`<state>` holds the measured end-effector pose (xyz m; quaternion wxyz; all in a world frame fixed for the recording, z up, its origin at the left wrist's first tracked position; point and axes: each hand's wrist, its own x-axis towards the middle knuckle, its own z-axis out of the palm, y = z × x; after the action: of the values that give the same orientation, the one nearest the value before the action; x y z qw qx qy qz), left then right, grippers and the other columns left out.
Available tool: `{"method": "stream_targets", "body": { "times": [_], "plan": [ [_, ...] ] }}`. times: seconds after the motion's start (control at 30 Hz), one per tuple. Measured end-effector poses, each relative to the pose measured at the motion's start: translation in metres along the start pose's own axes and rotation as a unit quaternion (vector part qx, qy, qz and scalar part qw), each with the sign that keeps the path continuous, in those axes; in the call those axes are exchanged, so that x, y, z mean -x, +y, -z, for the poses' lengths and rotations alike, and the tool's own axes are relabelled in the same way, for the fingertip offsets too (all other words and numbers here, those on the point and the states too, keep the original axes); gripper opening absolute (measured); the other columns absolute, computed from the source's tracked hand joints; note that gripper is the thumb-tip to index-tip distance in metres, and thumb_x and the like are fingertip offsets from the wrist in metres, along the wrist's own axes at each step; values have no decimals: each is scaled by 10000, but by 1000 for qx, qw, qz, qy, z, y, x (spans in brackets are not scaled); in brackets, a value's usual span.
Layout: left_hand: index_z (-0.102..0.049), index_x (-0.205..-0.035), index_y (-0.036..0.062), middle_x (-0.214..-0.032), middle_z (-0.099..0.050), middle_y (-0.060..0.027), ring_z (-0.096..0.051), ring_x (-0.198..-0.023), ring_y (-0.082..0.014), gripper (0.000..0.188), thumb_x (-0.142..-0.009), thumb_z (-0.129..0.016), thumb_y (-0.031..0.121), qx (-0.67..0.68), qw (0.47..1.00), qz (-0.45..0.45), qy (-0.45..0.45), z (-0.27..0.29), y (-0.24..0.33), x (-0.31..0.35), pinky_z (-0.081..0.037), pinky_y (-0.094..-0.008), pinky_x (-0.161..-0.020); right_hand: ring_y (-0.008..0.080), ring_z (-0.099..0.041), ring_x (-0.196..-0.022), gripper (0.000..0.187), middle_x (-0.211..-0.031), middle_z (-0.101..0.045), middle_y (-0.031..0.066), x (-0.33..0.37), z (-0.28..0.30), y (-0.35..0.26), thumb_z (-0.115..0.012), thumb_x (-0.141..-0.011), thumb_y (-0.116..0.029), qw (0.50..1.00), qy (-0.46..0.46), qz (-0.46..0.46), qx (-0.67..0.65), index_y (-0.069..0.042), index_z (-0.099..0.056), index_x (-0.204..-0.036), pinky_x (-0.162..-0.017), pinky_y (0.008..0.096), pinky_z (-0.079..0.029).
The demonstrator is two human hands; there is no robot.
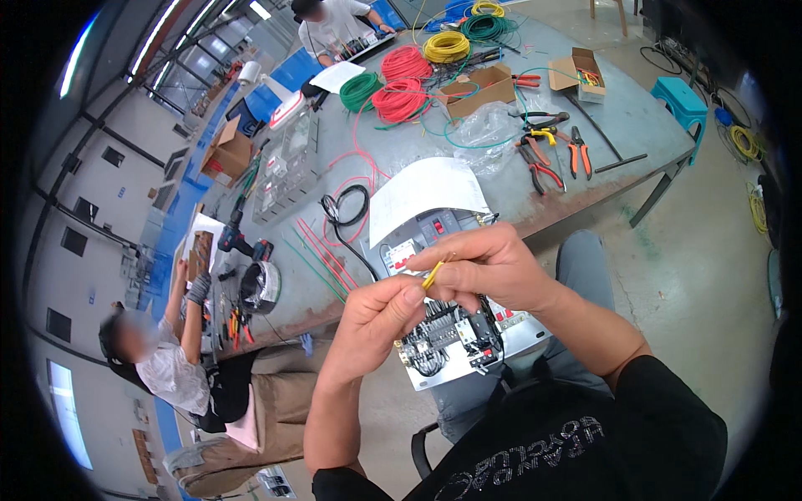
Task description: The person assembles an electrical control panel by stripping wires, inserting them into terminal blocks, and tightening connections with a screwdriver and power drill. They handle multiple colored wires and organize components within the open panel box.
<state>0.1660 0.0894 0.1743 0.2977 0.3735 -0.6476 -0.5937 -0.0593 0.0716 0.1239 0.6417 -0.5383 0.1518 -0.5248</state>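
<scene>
A short piece of yellow wire (433,275) is pinched between my two hands, above an electrical mounting plate (426,382) that rests on my lap and leans on the table edge. My left hand (380,321) is closed, thumb and forefinger on the wire's lower part. Close beside it, my right hand (501,269) is closed round the upper part. What looks like a bare copper end pokes out there. Below my hands the plate carries a contactor-like black block (479,334) and bundled black wires. A white paper sheet (426,196) covers its far part, near a breaker (437,226).
Pliers (543,175), orange-handled cutters (578,154) and a plastic bag (484,129) lie on the table's right. Red wire coils (403,92) and cardboard boxes (480,90) stand farther back. Cut red wires (327,255) and a drill (238,234) lie left. Two people work at the table.
</scene>
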Motion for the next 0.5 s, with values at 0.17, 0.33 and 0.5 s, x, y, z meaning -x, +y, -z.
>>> {"method": "stream_targets", "body": {
  "times": [0.17, 0.33, 0.5],
  "plan": [
    [-666, -1120, 7, -693, -466, 60, -353, -596, -25, 311, -1135, -497, 268, 7, 1000, -3, 19, -5, 2, -1, -260, -222, -523, 28, -533, -577, 231, -743, -674, 20, -13, -13, -3, -680, -1028, -122, 998, 43, 39, -14, 50, -757, -1162, -504, 197, -403],
    [-658, -1098, 39, -719, -506, 55, -376, -590, -14, 274, -1121, -518, 274, 15, 997, 15, 78, -19, 9, 0, -269, -202, -512, 41, -545, -587, 277, -745, -653, 16, -14, -12, -10, -627, -1057, -131, 999, 52, -1, -7, 59, -712, -1240, -530, 206, -420],
    [-630, -1003, 103, -691, -504, 77, -391, -541, -16, 285, -1103, -538, 353, -25, 989, 41, 137, 4, 8, -21, -260, -205, -474, 48, -569, -607, 290, -726, -649, -2, -50, -10, -9, -700, -1019, -263, 992, 67, -34, 97, 6, -766, -1106, -552, 233, -450]
  ]
}}
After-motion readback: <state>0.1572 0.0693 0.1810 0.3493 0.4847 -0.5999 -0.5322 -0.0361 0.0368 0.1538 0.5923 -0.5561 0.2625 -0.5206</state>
